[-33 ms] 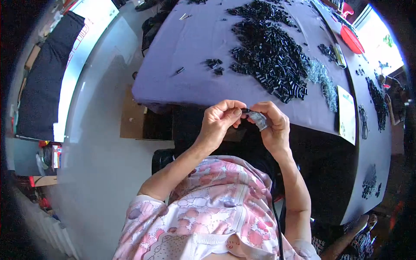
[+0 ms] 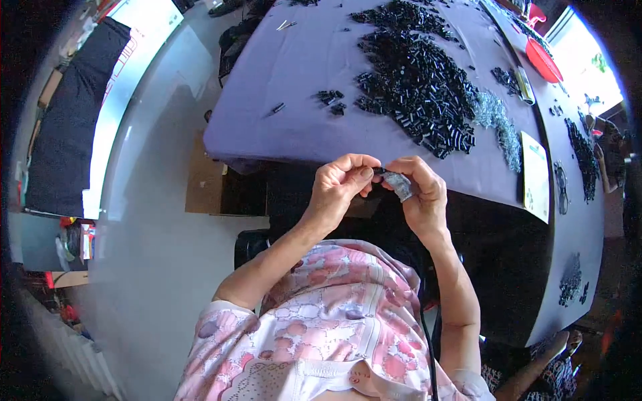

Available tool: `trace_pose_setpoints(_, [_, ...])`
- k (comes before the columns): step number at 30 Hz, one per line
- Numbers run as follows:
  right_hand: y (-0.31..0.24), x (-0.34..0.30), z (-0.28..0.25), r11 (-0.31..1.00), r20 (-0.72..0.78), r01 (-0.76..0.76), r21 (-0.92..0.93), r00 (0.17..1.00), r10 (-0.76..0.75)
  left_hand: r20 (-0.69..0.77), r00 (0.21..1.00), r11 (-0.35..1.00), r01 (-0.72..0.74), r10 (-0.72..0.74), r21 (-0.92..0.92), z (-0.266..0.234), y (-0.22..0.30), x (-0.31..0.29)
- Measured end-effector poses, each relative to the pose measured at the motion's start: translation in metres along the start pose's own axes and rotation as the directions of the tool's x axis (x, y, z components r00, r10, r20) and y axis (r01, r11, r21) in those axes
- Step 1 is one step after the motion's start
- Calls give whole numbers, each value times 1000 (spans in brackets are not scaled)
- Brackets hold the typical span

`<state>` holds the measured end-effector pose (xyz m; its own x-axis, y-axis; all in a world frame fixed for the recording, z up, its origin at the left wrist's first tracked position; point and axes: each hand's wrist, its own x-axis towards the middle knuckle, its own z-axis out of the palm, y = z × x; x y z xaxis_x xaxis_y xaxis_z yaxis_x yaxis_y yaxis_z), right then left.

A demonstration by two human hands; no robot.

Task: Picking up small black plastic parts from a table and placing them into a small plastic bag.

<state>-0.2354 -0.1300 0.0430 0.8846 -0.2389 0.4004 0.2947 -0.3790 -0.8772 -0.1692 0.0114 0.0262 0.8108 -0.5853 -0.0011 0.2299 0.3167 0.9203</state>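
Pinches a small black piece [image 2: 378,171] between thumb and forefinger of the left hand [image 2: 344,182], with the tips pressed narrowly together. Curls the right hand [image 2: 428,189] in from the other side, with fingertips close to the same piece; cannot tell for certain any grip there. Shows a silvery-grey patch [image 2: 400,186] on the thumb side of the right hand, worn or held, too small to tell. Holds the black piece between the two hands, just off the near edge of a table under a lilac cloth [image 2: 281,134].

Faces a large heap of short black tubes [image 2: 421,80] on the cloth, with a few strays to the left and a drift of clear pieces [image 2: 493,117] along the right flank. Has a pale sheet [image 2: 535,175] at the table's near right edge, a red basket [image 2: 543,60] farther off, and an open cardboard box [image 2: 202,184] on the floor to the left. Wears a pink-and-white patterned top [image 2: 328,301].
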Motion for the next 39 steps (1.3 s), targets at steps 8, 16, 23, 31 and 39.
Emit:
trace_pose_setpoints(8, [-5,-2,4,996,-2,-31,82,1000,31,48,998,999,-28,30,-27,-2,5,-1])
trace_pose_setpoints(16, [-11,-5,8,976,24,-75,204,997,72,29,999,981,-7,13,-196,0,5,-3])
trace_pose_setpoints(23, [-7,-8,9,982,10,-64,178,998,63,-21,999,997,-45,44,-56,-1,7,-4])
trace_pose_setpoints(31, [-3,-10,12,993,25,-33,110,999,31,-92,994,990,-68,57,-124,2,8,-4])
trace_pose_setpoints(39, [-7,-10,15,973,-3,-74,219,997,76,-31,1000,944,-15,5,-329,4,5,-6])
